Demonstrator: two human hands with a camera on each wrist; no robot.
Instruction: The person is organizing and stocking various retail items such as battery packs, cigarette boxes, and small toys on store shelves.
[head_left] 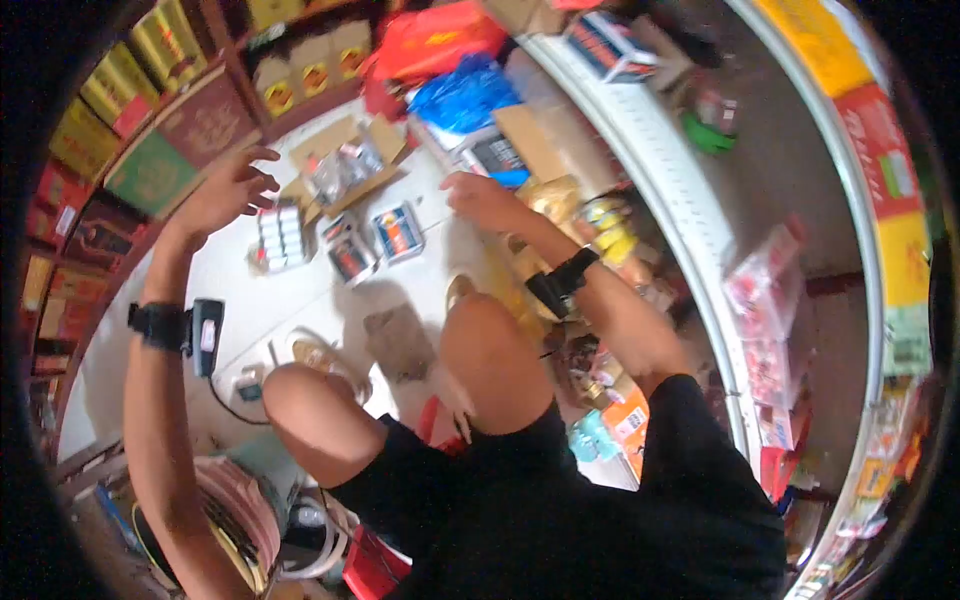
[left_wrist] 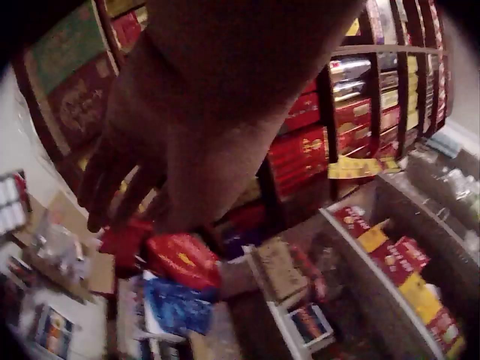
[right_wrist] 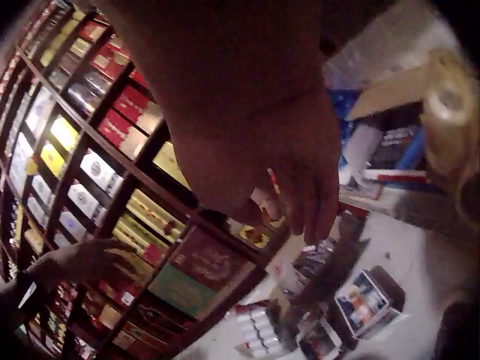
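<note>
My left hand (head_left: 225,190) hovers left of an open cardboard box (head_left: 388,182) on the floor, fingers spread and slightly bent, holding nothing visible. The box has clear plastic-wrapped items (head_left: 345,172) inside. To its right my right hand (head_left: 490,203) is raised with loosely bent fingers. In the right wrist view that hand (right_wrist: 262,161) hangs over the box, and a thin red-and-white sliver (right_wrist: 273,180) shows by its fingers. In front of the box are a pack of white cylinders (head_left: 283,240), a dark small box (head_left: 347,252) and a blue-and-orange box (head_left: 398,232).
Shelves with gift boxes (head_left: 150,170) stand at the left and back. Red bags (head_left: 440,40), a blue plastic bag (head_left: 465,95) and cartons are piled right of the box. A white shelf edge (head_left: 650,150) runs along the right. A brown flat piece (head_left: 400,342) lies between the feet.
</note>
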